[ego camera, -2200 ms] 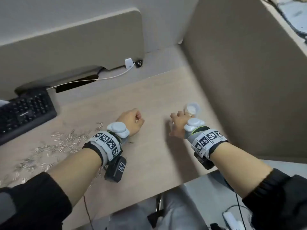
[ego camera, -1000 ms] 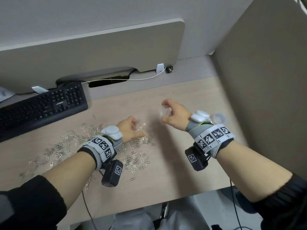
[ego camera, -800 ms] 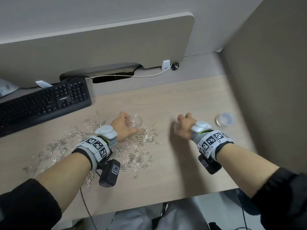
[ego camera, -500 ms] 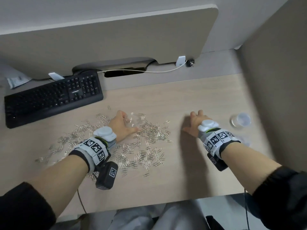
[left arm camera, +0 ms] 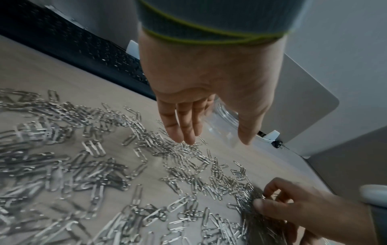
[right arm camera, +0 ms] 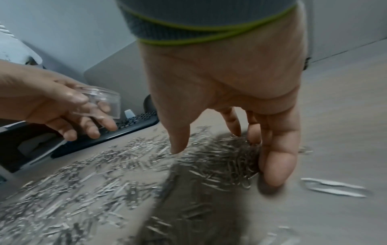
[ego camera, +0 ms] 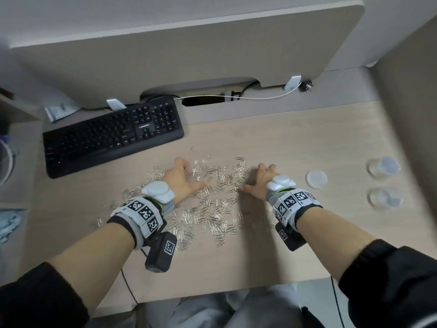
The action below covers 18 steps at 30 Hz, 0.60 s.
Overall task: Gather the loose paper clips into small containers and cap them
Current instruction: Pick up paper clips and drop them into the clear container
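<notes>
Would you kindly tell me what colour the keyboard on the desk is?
The keyboard is black with pale key legends; the head view shows it best.

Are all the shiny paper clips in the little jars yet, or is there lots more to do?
Lots more. Nearly all the paper clips still lie loose on the desk. The left hand holds one clear open jar, and the right hand is scraping clips together. A loose lid waits nearby. Two more jars stand at the right; I can't tell what's inside.
</notes>
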Each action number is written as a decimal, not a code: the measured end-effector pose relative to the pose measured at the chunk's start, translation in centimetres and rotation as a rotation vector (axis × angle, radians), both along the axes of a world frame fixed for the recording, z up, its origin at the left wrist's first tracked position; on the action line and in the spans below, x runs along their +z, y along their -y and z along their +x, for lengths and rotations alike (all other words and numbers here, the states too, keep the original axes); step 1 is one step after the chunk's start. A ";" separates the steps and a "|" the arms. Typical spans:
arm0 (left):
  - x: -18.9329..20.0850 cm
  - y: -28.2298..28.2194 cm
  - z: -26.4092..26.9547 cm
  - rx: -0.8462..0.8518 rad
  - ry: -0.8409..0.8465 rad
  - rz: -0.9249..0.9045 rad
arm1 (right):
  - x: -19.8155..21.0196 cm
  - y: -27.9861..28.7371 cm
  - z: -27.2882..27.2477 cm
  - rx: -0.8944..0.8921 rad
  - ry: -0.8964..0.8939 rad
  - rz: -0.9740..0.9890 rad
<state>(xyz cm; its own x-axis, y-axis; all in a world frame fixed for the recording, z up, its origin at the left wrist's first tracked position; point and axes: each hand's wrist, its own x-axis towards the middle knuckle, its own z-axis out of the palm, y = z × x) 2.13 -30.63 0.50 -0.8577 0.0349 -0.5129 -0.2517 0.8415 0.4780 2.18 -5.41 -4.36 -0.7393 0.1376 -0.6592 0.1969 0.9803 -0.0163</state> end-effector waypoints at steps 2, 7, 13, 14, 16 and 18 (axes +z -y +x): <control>-0.3 1.2 0.4 0.005 0.001 0.003 | -0.2 2.8 0.2 0.026 -0.010 -0.019; -1.4 3.9 1.6 0.028 0.023 0.034 | -1.1 8.9 1.4 0.146 -0.034 0.035; -1.7 4.9 2.5 -0.016 0.056 0.025 | -0.4 8.3 1.1 0.220 0.074 -0.092; -1.7 4.7 2.5 -0.027 0.062 0.033 | -0.1 7.7 1.0 0.190 0.085 -0.126; -1.6 4.4 2.6 -0.029 0.068 0.045 | 0.0 6.7 0.7 0.107 0.092 -0.169; -1.7 4.1 2.7 -0.024 0.071 0.055 | 0.1 5.7 0.8 -0.051 0.029 -0.243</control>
